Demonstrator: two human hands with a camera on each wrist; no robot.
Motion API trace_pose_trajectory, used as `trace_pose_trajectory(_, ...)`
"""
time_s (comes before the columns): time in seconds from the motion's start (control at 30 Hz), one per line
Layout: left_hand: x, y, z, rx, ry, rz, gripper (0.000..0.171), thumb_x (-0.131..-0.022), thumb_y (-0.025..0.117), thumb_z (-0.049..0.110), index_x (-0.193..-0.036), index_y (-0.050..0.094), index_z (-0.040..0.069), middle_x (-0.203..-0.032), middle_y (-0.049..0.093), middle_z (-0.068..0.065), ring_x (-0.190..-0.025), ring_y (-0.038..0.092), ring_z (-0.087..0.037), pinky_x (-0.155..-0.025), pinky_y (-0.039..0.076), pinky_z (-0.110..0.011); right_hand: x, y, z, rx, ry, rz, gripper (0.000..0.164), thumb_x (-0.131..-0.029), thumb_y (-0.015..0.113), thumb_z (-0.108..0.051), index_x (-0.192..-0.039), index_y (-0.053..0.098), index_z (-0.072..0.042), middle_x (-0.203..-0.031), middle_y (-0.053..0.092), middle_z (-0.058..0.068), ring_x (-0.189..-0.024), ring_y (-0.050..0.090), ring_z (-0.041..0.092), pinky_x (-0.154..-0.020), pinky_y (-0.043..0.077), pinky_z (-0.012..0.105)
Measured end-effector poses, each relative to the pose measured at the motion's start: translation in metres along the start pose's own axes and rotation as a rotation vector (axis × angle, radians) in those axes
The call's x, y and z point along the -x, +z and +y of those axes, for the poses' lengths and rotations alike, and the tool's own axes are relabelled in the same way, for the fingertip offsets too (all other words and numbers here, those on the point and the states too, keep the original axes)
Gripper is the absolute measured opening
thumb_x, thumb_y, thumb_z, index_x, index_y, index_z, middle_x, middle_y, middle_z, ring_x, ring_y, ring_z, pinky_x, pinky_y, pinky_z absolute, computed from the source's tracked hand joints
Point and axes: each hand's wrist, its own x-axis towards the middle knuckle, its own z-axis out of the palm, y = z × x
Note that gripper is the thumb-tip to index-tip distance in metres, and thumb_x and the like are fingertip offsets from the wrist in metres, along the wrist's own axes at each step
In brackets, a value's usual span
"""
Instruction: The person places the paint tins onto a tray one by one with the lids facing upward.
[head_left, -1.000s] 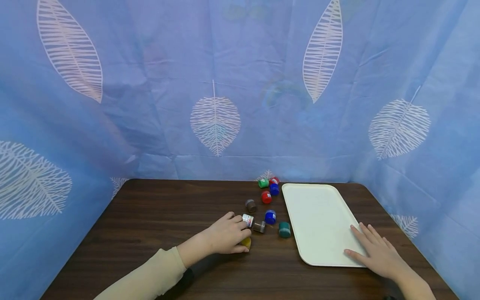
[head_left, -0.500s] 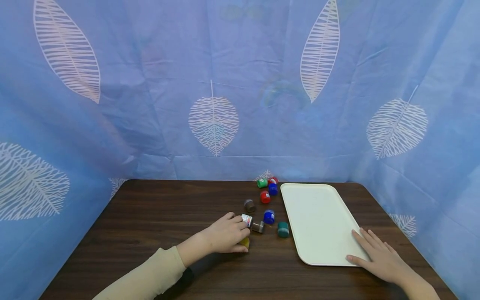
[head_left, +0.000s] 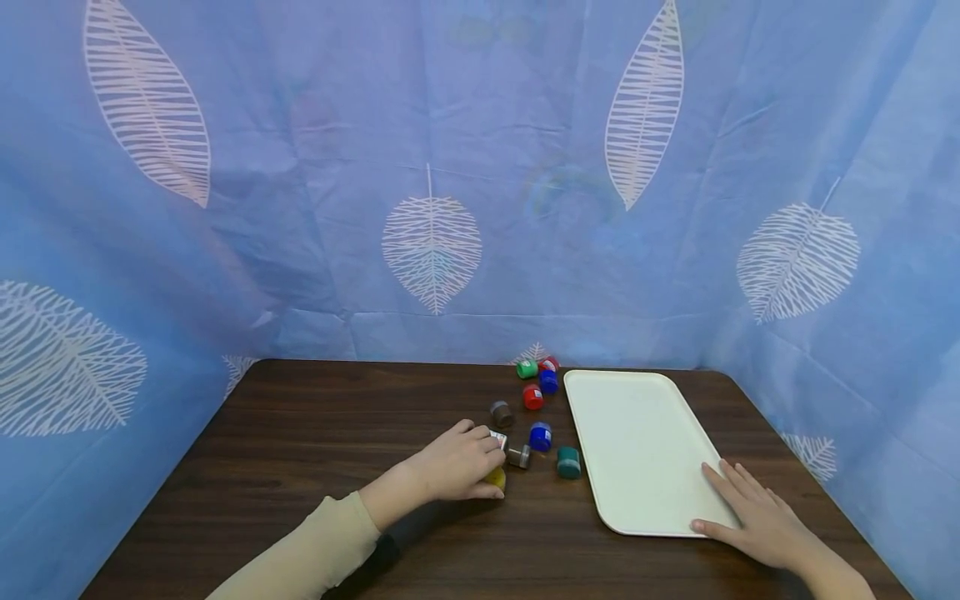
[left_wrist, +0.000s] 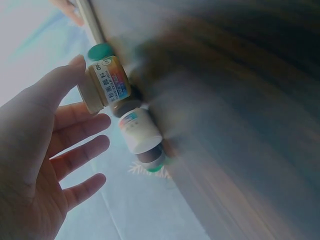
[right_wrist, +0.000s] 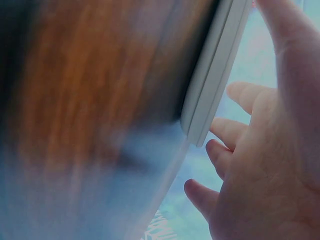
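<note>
My left hand (head_left: 457, 462) is at the near left of a loose group of paint jars and pinches a yellow paint jar (head_left: 497, 477) between thumb and fingers. In the left wrist view this jar (left_wrist: 111, 82) shows its printed label, with the thumb at its lid. A white jar (head_left: 498, 438) stands just beyond the fingers, partly hidden by them. Right beside it a brown jar (head_left: 519, 455) lies on its side. My right hand (head_left: 765, 512) rests with spread fingers on the near right edge of the cream tray (head_left: 645, 450).
Further jars stand on the dark wooden table (head_left: 337, 417): a teal one (head_left: 568, 462), a blue one (head_left: 541, 437), a brown one (head_left: 502, 414), a red one (head_left: 532, 397). Green (head_left: 527, 368) and blue (head_left: 549, 382) jars sit near the back edge. A patterned blue cloth (head_left: 330, 208) hangs behind.
My left hand has risen slightly with the yellow jar. My right hand stays at the tray's edge, almost unmoved. The head view has shifted a little.
</note>
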Motion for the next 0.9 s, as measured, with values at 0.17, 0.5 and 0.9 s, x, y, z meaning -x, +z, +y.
trace_pose_trajectory(0.17,-0.009,-0.005,-0.001,0.044,-0.040,0.040,0.043,-0.090,0.054,0.063,-0.103,0.065,0.024,-0.104,0.067,0.011,-0.096,0.055,-0.010,-0.088,0.045,-0.032,0.002,0.002,0.005,0.005,-0.023,0.019,0.088,-0.085,0.068,-0.048,-0.151,0.030,-0.004,-0.147,0.033,0.037,-0.129,0.033,0.060,-0.089,0.029,0.079)
trace_pose_trajectory(0.5,-0.031,-0.012,0.001,0.114,-0.096,0.128,0.040,-0.088,0.058,0.063,-0.097,0.065,0.024,-0.090,0.062,0.012,-0.086,0.051,-0.009,-0.080,0.042,-0.030,0.003,0.005,0.008,-0.018,-0.003,0.012,0.089,-0.083,0.071,-0.049,-0.148,0.034,0.000,-0.146,0.034,0.038,-0.128,0.034,0.061,-0.087,0.029,0.080)
trace_pose_trajectory(0.9,-0.066,-0.014,0.000,0.135,-0.136,0.188,0.039,-0.086,0.060,0.063,-0.097,0.066,0.026,-0.084,0.060,0.013,-0.079,0.046,-0.008,-0.073,0.037,-0.027,0.001,0.002,0.002,0.007,-0.033,0.067,0.087,-0.079,0.073,-0.050,-0.143,0.042,0.000,-0.144,0.038,0.037,-0.127,0.037,0.060,-0.090,0.032,0.076)
